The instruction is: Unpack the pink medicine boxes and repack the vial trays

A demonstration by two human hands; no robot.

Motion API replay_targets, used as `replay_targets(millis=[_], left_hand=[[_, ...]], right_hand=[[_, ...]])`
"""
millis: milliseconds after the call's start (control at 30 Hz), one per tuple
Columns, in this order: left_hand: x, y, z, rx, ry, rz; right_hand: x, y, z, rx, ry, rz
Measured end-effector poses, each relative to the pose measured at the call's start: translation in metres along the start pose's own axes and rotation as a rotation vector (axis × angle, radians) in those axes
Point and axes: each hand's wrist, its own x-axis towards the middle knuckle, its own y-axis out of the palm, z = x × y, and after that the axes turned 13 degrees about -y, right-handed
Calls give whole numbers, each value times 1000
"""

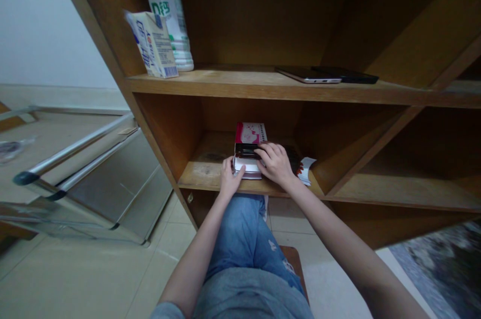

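A small stack of packets (pixel 247 151) lies on the lower wooden shelf (pixel 210 171). A red-and-white carton (pixel 250 133) sits at its far end, a dark box (pixel 246 151) in the middle and white paper-like packaging (pixel 246 167) at the bottom. My left hand (pixel 230 179) holds the stack's near left corner, with the thumb across the white layer. My right hand (pixel 274 163) lies over the stack's right side, fingers curled onto the dark box. A white card with red marks (pixel 306 170) sticks out past the shelf edge, right of my right hand.
The upper shelf (pixel 240 83) carries a milk carton (pixel 153 44), a tall white plastic bag (pixel 167 13) and two dark phones or tablets (pixel 326 75). A metal-framed rack (pixel 75 158) stands left on the tiled floor. My jeans-covered knees (pixel 240 231) are below the shelf.
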Motion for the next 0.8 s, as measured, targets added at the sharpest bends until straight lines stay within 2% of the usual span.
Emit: replay_targets(millis=[300, 533, 800], left_hand=[[0, -1, -1, -56, -27, 15], [0, 0, 1, -24, -9, -7], [0, 0, 2, -32, 18, -8]], right_hand=[[5, -1, 5, -5, 17, 86], [7, 5, 5, -32, -21, 61], [5, -8, 1, 9, -87, 38]])
